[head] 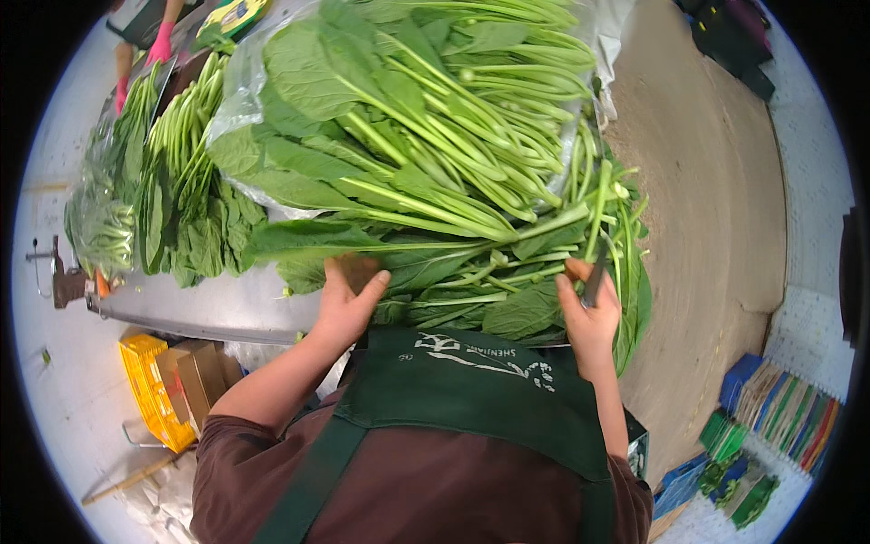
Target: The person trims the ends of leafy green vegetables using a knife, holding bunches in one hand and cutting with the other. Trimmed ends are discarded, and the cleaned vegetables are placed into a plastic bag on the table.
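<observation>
My left hand point(349, 299) is low over the leaves at the near edge of the metal table, thumb spread from blurred fingers, with nothing visible in its grasp. Just beyond it lies a long leafy green stalk point(435, 246), its broad leaf pointing left. My right hand point(590, 316) holds a small knife point(596, 275) with a dark handle, beside cut stems at the right end of the table. Loose leaves and trimmed stems point(469, 299) lie between my hands, against my green apron point(469, 394). Beyond them rises a large pile of leafy greens point(435, 129) on clear plastic.
More bunched greens point(187, 156) and a plastic bag of greens point(102, 224) lie to the left. A person's pink-gloved hand point(161, 44) is at the far left. A yellow crate point(153, 394) and cardboard box point(197, 377) stand below; stacked crates point(781, 408) are at right.
</observation>
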A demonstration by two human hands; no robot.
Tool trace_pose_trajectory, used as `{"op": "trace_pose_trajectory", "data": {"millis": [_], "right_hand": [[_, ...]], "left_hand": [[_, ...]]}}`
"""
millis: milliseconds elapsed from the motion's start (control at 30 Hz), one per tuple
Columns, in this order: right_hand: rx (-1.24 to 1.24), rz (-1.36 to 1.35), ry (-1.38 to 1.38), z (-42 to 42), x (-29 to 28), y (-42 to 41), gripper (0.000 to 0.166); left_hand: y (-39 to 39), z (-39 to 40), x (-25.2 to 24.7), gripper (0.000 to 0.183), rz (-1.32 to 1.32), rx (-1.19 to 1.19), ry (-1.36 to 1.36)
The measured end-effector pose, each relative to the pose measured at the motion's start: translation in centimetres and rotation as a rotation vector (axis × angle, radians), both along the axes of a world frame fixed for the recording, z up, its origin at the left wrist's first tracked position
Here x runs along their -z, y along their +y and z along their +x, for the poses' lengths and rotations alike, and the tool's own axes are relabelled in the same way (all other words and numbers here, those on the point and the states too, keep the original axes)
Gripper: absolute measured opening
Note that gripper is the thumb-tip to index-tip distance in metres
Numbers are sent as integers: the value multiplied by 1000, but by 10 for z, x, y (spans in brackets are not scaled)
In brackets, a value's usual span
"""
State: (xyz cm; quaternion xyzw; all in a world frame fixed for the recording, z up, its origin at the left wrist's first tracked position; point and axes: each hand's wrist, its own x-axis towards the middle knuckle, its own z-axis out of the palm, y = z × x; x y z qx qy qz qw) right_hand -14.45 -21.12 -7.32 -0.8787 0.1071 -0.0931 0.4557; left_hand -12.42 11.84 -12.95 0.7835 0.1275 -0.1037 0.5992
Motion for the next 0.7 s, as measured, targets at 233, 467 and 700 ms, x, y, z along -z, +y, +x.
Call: {"op": "trace_pose_trajectory", "data": {"millis": [233, 467, 700], "right_hand": [[-883, -552, -40, 12, 29, 44, 71], [-858, -872, 14, 13, 59, 46, 69], [-872, -1099, -171, 11, 36, -66, 52]], "left_hand": [[3, 18, 5, 37, 786, 436, -515], [-5, 1, 1, 46, 577, 565, -126], [-102, -4, 11, 38, 148, 952, 61]]}}
